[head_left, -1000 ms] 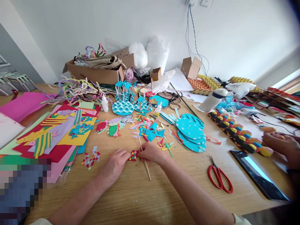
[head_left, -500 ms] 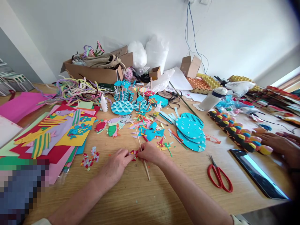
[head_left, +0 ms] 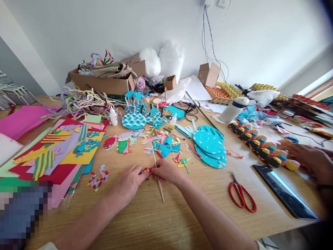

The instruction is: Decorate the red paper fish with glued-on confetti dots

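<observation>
Basically both hands meet at the near-centre of the bench [head_left: 166, 222]: left hand [head_left: 128, 184] and right hand [head_left: 166, 171] pinch a small red paper cutout [head_left: 147, 170] with coloured dots, fingertips closed on it from either side, mostly covering it. It sits right against a thin wooden stick [head_left: 157, 172] that runs from the scrap pile toward the person, passing under the right hand; whether the cutout is already stuck to the stick can't be told. Judging by looks, the cutout is very light, thin, floppy, easily creased or torn, so hold it by the edges with fingertip pressure only; the stick looks stiff but slender, best held mid-length. Loose dotted paper bits [head_left: 97, 178] lie left of the left hand. Coloured paper sheets with fish shapes [head_left: 59, 149] are stacked at far left. Scrap paper pile [head_left: 163, 146] just beyond the hands, blue paper discs [head_left: 209, 146] to the right of it, red scissors [head_left: 241, 196] well right of the right hand. Glue bottle [head_left: 113, 116] stands farther back. Another person's hand [head_left: 309, 159] rests at the right edge near a row of coloured foam pieces [head_left: 260, 147].
</observation>
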A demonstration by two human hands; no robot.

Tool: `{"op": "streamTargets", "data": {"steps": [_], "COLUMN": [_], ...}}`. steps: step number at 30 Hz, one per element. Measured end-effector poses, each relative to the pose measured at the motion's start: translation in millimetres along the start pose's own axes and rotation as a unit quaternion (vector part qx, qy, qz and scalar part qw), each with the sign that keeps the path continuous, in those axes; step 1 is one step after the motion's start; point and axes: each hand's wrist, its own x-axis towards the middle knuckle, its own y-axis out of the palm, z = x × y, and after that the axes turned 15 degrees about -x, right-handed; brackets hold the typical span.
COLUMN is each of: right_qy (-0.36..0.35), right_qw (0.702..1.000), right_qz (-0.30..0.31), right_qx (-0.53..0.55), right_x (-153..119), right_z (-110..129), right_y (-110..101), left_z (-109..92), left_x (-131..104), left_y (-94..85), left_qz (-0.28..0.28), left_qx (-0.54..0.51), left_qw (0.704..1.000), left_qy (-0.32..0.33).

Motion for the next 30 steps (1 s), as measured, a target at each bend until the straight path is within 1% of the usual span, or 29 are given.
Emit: {"op": "streamTargets", "data": {"steps": [3,8,10,13,15,16,17,19,21,25,30], "right_qy": [-0.003,-0.008,-0.009,-0.009,-0.024,-0.044,-0.081,-0.153,-0.201,-0.234,-0.236], "right_qw": [1.000,0.999,0.999,0.997,0.993,0.988,0.979,0.955,0.937,0.920,0.907], "right_qz": [-0.001,-0.012,-0.024,-0.053,-0.087,-0.109,-0.143,-0.203,-0.246,-0.294,-0.347], "right_qx": [0.011,0.029,0.038,0.056,0.079,0.096,0.123,0.150,0.144,0.113,0.035], "right_x": [0.6,0.2,-2.4,-12.7,-24.0,-30.3,-36.4,-46.3,-50.9,-47.0,-41.7], "right_z": [-0.2,0.4,1.0,3.1,5.5,6.9,8.2,10.2,10.6,8.3,7.7], "right_y": [2.1,2.5,-1.9,-14.1,-22.4,-25.2,-26.4,-24.0,-16.2,0.8,6.6], "left_z": [-3.7,-4.2,-2.0,2.5,4.8,5.5,5.7,5.0,3.7,5.0,13.1], "left_x": [0.7,0.8,0.8,1.1,1.3,1.2,0.9,-0.3,-2.7,-9.5,-15.7], "left_y": [-2.1,-1.1,0.7,3.6,4.6,4.6,4.2,2.6,1.1,2.9,11.0], "left_qz": [0.007,-0.004,-0.001,0.004,0.003,0.002,-0.001,-0.006,-0.008,-0.030,-0.077], "left_qx": [0.014,0.012,0.025,0.030,0.011,-0.003,-0.018,-0.043,-0.055,-0.053,-0.042], "left_qw": [1.000,1.000,1.000,1.000,1.000,1.000,1.000,0.999,0.998,0.998,0.994], "left_qy": [-0.011,-0.004,0.001,0.010,0.013,0.015,0.018,0.024,0.026,0.035,0.064]}}
